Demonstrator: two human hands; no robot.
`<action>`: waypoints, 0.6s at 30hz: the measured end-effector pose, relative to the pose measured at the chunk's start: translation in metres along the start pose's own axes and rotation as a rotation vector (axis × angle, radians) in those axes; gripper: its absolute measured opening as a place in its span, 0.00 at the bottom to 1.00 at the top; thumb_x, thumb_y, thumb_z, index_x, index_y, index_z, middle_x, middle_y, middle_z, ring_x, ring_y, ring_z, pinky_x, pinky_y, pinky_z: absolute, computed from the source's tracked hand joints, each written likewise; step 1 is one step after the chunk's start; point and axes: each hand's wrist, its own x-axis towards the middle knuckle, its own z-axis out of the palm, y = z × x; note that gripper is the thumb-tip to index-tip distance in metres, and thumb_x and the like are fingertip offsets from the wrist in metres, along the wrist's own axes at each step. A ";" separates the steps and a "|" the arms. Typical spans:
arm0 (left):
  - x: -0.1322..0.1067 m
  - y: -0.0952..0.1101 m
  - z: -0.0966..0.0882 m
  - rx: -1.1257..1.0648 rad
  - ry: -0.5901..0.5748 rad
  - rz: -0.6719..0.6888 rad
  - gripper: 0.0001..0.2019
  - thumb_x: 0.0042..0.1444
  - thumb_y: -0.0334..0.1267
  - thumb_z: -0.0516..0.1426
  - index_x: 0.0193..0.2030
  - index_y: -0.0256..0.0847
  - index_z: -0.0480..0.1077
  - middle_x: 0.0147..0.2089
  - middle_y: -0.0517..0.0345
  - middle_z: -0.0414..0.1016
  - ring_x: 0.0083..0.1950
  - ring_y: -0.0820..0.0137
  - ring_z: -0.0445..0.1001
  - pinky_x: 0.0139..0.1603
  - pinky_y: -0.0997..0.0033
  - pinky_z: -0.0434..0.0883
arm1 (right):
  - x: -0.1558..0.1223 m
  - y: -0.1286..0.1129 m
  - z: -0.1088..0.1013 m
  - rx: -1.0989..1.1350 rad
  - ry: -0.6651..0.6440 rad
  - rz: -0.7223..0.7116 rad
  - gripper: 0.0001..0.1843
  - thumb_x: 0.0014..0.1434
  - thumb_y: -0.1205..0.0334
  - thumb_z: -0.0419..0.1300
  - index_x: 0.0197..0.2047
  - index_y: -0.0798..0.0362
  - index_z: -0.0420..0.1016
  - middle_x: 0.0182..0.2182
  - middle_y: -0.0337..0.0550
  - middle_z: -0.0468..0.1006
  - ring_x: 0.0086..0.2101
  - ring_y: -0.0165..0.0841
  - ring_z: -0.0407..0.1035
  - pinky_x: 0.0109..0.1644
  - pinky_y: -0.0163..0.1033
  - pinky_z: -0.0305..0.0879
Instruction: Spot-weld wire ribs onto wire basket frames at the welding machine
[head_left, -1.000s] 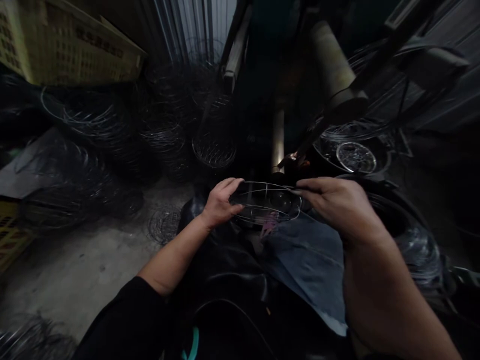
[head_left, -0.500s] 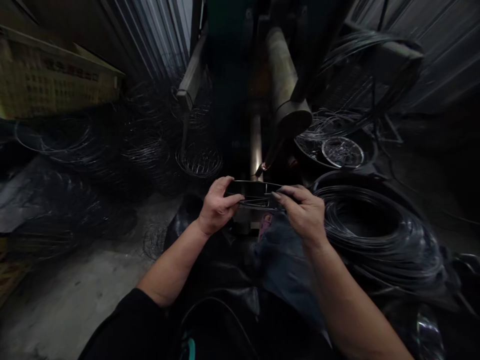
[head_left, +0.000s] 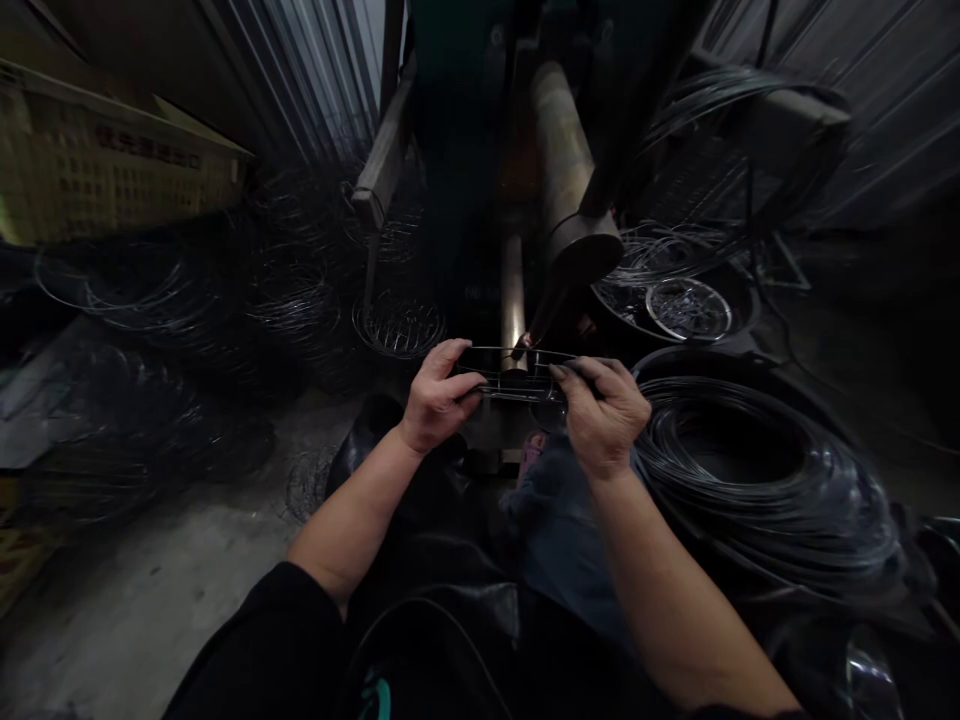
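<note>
While the left hand [head_left: 442, 398] and the right hand [head_left: 606, 412] pinched opposite ends of the frame [head_left: 517, 396], the frame sat roughly level at the centre of the head view, at the lower end of the rod [head_left: 512, 300]. The left thumb lay on the near edge, with the fingers on the far edge. The right thumb and fingers closed on the other end. Between the hands, the middle span of wire was left exposed. The upper wire crossed the rod near its tip; contact between the two could not be determined.

Above and to the right of the rod, the cylinder [head_left: 566, 160] ended in a round face, well clear of the right hand. To the left, the bar [head_left: 382, 160] projected forward over a wire stack [head_left: 400, 325], whose rim stood near the left fingers.

On the right side, clearance was small: the coil [head_left: 765, 500] lay just beside the right hand and forearm, and the tub [head_left: 745, 318] stood beyond it. On the left side, bare floor [head_left: 150, 600] gave open room beside the left forearm. Below the frame, the leg [head_left: 562, 530] occupied the space beneath the right wrist.
</note>
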 end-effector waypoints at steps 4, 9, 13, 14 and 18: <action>0.002 -0.004 0.003 -0.004 0.021 -0.006 0.03 0.55 0.35 0.62 0.36 0.40 0.77 0.56 0.47 0.71 0.59 0.60 0.70 0.58 0.55 0.71 | 0.003 0.005 0.005 -0.023 0.013 -0.030 0.03 0.54 0.63 0.66 0.30 0.52 0.79 0.27 0.39 0.75 0.30 0.32 0.70 0.36 0.39 0.69; 0.002 -0.005 0.005 -0.029 0.034 0.012 0.03 0.54 0.33 0.62 0.36 0.39 0.77 0.56 0.46 0.71 0.59 0.61 0.70 0.59 0.56 0.71 | 0.002 0.007 0.005 -0.057 0.028 -0.077 0.03 0.53 0.63 0.67 0.31 0.52 0.80 0.27 0.39 0.76 0.30 0.32 0.71 0.36 0.39 0.69; -0.002 -0.006 0.005 -0.033 0.019 -0.030 0.04 0.54 0.35 0.62 0.36 0.40 0.77 0.57 0.47 0.71 0.59 0.61 0.70 0.58 0.56 0.71 | 0.000 0.008 0.005 -0.061 0.020 -0.075 0.03 0.54 0.63 0.67 0.30 0.52 0.79 0.27 0.39 0.76 0.30 0.32 0.71 0.37 0.39 0.70; -0.002 -0.006 0.006 -0.033 0.015 -0.035 0.04 0.54 0.36 0.62 0.36 0.40 0.77 0.57 0.47 0.71 0.59 0.61 0.70 0.58 0.55 0.71 | 0.000 0.008 0.006 -0.060 0.019 -0.067 0.03 0.54 0.62 0.66 0.30 0.52 0.79 0.27 0.39 0.76 0.30 0.32 0.71 0.37 0.39 0.70; 0.000 -0.010 0.007 -0.021 0.003 -0.034 0.04 0.54 0.35 0.62 0.35 0.40 0.77 0.57 0.47 0.72 0.59 0.61 0.70 0.59 0.55 0.71 | 0.001 0.012 0.009 -0.071 0.029 -0.042 0.04 0.54 0.61 0.66 0.30 0.52 0.79 0.27 0.39 0.76 0.30 0.33 0.71 0.37 0.40 0.70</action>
